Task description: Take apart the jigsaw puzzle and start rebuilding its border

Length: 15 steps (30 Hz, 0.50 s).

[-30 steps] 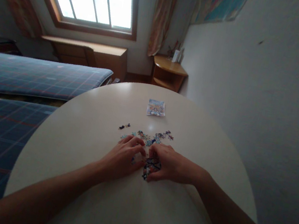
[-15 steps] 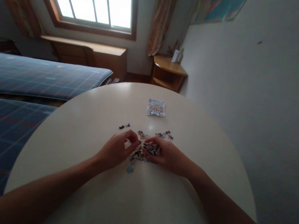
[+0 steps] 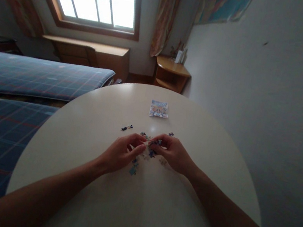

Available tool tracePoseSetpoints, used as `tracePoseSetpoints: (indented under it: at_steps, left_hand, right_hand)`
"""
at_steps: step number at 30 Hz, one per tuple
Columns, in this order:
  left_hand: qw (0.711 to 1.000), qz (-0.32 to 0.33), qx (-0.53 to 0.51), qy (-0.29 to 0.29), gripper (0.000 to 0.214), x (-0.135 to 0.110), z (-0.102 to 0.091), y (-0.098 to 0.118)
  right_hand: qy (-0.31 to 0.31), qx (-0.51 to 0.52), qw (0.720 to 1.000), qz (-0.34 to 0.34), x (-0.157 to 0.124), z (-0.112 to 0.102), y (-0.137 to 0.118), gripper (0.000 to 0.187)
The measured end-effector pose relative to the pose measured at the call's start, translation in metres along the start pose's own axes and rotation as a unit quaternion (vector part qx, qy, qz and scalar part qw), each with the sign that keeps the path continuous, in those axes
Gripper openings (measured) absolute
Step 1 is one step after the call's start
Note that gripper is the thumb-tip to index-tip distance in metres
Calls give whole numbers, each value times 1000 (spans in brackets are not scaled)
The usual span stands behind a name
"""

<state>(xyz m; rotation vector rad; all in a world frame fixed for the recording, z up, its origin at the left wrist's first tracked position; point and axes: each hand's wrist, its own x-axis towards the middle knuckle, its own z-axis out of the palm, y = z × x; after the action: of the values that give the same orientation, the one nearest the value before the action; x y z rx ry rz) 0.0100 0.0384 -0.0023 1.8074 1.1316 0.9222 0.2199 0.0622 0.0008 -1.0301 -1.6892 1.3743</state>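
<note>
My right hand [image 3: 172, 153] grips a joined clump of jigsaw puzzle pieces [image 3: 154, 144] between thumb and fingers, raised a little over the table. From the other side, my left hand [image 3: 124, 149] brings its curled fingertips and thumb up against the clump's left edge. What those fingertips pinch is too small to make out. Loose puzzle pieces lie beneath and around both hands, partly hidden by them. Light blue pieces [image 3: 133, 170] sit just below my left hand, and a few dark ones [image 3: 126, 128] lie beyond it.
A round white table [image 3: 91, 203] bears everything. Farther back on it lies a small printed picture sheet or packet [image 3: 159, 109]. Beds with plaid covers [image 3: 36, 78] stand at the left, a wall [image 3: 284, 111] rises at the right, and a corner shelf [image 3: 173, 66] stands behind.
My right hand has lifted the puzzle clump and tilted it, uncovering pieces on the table below. My left hand's fingers have stretched right, closer to the clump.
</note>
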Motion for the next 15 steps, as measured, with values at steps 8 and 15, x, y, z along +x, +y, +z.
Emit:
tracePoseSetpoints:
  at_steps: [8,15]
  left_hand:
    - [997,-45,-58,-3,32,3,3,-6]
    - [981,-99,-168,1,41,7,2,-12]
  right_hand:
    - [-14,81,997,8,1,4,10,34]
    - [-3,84,996,-7,2,3,7,40]
